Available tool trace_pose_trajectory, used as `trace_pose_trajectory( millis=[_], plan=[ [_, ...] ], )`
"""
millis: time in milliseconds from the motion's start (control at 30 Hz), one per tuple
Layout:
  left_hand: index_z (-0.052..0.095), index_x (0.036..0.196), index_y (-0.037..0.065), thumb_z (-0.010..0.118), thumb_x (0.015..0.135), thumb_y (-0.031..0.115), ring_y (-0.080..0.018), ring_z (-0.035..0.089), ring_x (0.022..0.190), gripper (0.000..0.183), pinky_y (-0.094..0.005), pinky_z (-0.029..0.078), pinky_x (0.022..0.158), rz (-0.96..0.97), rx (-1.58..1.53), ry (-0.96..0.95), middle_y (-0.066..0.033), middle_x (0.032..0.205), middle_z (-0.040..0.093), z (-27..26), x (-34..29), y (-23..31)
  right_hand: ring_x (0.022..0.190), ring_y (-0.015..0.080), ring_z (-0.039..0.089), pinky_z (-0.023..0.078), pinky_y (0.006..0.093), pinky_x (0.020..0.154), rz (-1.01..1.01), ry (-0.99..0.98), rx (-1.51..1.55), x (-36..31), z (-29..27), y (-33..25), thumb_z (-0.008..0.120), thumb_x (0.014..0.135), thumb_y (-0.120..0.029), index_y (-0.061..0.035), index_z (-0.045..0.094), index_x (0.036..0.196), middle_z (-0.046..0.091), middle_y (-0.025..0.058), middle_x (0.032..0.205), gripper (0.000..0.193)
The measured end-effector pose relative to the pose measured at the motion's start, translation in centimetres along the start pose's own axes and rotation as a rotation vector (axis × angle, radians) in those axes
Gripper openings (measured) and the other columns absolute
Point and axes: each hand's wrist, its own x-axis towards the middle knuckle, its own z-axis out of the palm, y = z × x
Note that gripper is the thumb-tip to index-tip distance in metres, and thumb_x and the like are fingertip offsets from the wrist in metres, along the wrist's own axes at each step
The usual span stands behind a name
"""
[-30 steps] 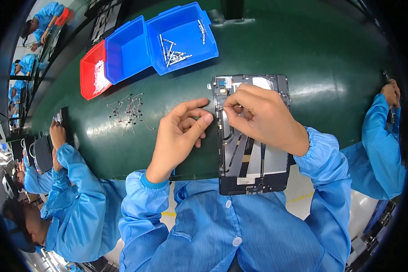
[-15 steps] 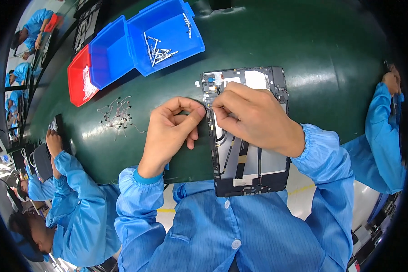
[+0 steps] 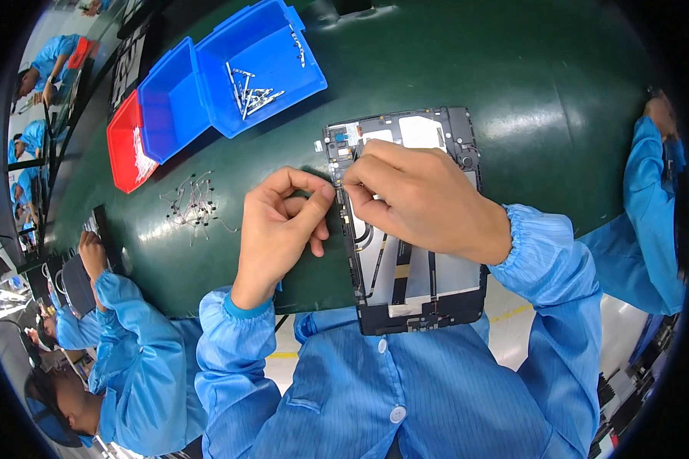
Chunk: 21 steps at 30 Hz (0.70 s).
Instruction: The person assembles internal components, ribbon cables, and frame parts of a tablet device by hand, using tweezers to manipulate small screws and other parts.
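An opened tablet (image 3: 455, 287) with its inner parts, ribbon cables and screws bare lies at the table's near edge. My left hand (image 3: 279, 229) is beside its left edge, thumb and forefinger pinched together against the upper part of that edge. Whatever is in this pinch is too small to make out. Over the tablet's upper left part is my right hand (image 3: 421, 195), its fingers closed in a pinch close to the left fingertips. Its own fingers hide what it holds. A loose pile of thin wires with small dark ends (image 3: 194, 205) lies left of my left hand.
Up the table stand two joined blue bins (image 3: 177, 96), the right one with several thin metallic strips (image 3: 256, 99). A red bin (image 3: 124, 157) with white pieces adjoins them. Co-workers in blue smocks sit left (image 3: 142, 367) and right (image 3: 651, 206) along the green table (image 3: 559, 84).
The bins, wires and upper end of the tablet appear slightly farther left in the view. Both hands appear shifted a little left too, still pinched at the tablet's left edge.
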Motion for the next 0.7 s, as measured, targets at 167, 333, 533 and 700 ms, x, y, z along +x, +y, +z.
trace_pose_trajectory(
  millis=[167,333,533,700],
  plan=[
    [0.06,0.096,-0.004,0.066,0.094,0.009,-0.0078,0.057,0.05,0.014,-0.0213,0.044,0.041,0.038,0.0,0.019,-0.0061,0.065,0.064,0.2,-0.05,-0.28,0.063,0.0263,0.062,0.05,0.0358,0.055,-0.001,0.013,-0.011,-0.07,0.01,-0.03,0.071,0.077,0.0,-0.0024,0.06,0.084,0.058,0.0083,0.079,0.013],
    [0.059,0.093,-0.003,0.066,0.093,0.007,-0.0083,0.058,0.049,0.013,-0.0213,0.044,0.041,0.022,0.011,0.017,-0.0066,0.064,0.064,0.37,0.02,0.0,0.063,0.0263,0.062,0.05,0.0356,0.055,0.006,-0.001,-0.012,-0.19,-0.02,0.01,0.071,0.077,0.0,-0.0022,0.06,0.084,0.058,0.0085,0.079,0.013],
    [0.058,0.092,-0.004,0.065,0.091,0.003,-0.0104,0.062,0.053,0.01,-0.0222,0.046,0.042,0.039,-0.017,0.019,-0.0085,0.068,0.065,0.58,0.23,-0.16,0.063,0.0245,0.063,0.051,0.0347,0.055,0.002,0.004,-0.013,-0.24,-0.05,-0.2,0.07,0.077,0.001,-0.0017,0.061,0.085,0.058,0.0086,0.08,0.013],
    [0.057,0.094,-0.004,0.066,0.09,0.002,-0.0114,0.064,0.057,0.011,-0.0231,0.049,0.043,0.055,-0.021,0.004,-0.0102,0.078,0.066,0.31,0.42,-0.43,0.062,0.0223,0.063,0.051,0.0335,0.055,0.073,0.038,-0.003,-0.44,-0.54,-0.75,0.07,0.076,0.0,-0.0014,0.062,0.084,0.059,0.0094,0.078,0.012]
  ],
)
